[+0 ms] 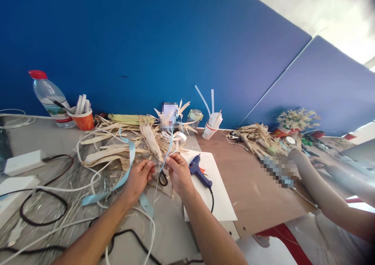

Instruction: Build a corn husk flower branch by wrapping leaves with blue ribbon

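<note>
My right hand [178,173] pinches a thin light-blue wrapped stem [170,144], which slants up toward pale corn-husk petals [184,108]. Just left of it, my left hand [140,179] is closed with thumb and fingertips together. Whatever is between those fingertips is too small to make out. A fine pale strand [156,185] hangs down between the two hands. Black scissor handles [163,178] show behind the fingers. Light-blue ribbon [130,159] curls beside my left hand, and a dry corn husk bundle [150,140] lies beyond both hands.
A blue glue gun [200,171] rests on white paper [218,194] at right. White cables [88,187] loop across the left side. Behind stand a bottle [51,97], an orange cup [83,120] and a white cup [210,129]. Another person's arm [319,190] reaches in from the right.
</note>
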Available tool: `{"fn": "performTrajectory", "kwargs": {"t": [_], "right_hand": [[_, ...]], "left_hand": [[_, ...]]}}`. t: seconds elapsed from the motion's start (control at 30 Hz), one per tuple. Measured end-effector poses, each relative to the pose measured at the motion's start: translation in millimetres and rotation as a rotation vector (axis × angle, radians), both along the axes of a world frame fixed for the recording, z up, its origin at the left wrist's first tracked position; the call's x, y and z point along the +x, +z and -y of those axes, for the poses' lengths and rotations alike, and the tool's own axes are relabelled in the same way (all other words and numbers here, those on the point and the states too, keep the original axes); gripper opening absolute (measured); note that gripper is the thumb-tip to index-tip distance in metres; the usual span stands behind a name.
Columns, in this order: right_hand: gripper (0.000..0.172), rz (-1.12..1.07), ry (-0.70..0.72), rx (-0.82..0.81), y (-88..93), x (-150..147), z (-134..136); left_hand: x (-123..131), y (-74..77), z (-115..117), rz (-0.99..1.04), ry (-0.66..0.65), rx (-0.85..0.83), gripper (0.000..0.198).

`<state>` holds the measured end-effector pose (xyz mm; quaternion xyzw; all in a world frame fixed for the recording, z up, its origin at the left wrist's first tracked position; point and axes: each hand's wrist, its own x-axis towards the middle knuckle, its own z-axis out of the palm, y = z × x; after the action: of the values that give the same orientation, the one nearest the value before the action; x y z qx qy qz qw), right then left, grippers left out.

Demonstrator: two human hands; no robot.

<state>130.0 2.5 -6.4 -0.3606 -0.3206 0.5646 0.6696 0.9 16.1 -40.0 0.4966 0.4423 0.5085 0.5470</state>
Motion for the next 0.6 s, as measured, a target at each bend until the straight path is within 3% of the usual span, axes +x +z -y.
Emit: {"fn": "performTrajectory", "kwargs": {"t": [0.23,0.37,0.6], "right_hand": [[0.010,0.100,-0.019,-0.002,-4.0,-0.5,0.2],[0.012,0.159,-0.060,-0.002,-5.9,-1.9,1.4],[0.013,0.294,-0.071,0.081,-3.0,-3.5,4.9]], "left_hand": [[2.5,12.8,7.8,-0.088,-0.126,0.068,0.035],[9.2,17.4,13.2,-0.054,-0.233,-0.006,0.032],[9.5,18.9,13.1,0.020,-0.211,-0.045,0.031]]}}
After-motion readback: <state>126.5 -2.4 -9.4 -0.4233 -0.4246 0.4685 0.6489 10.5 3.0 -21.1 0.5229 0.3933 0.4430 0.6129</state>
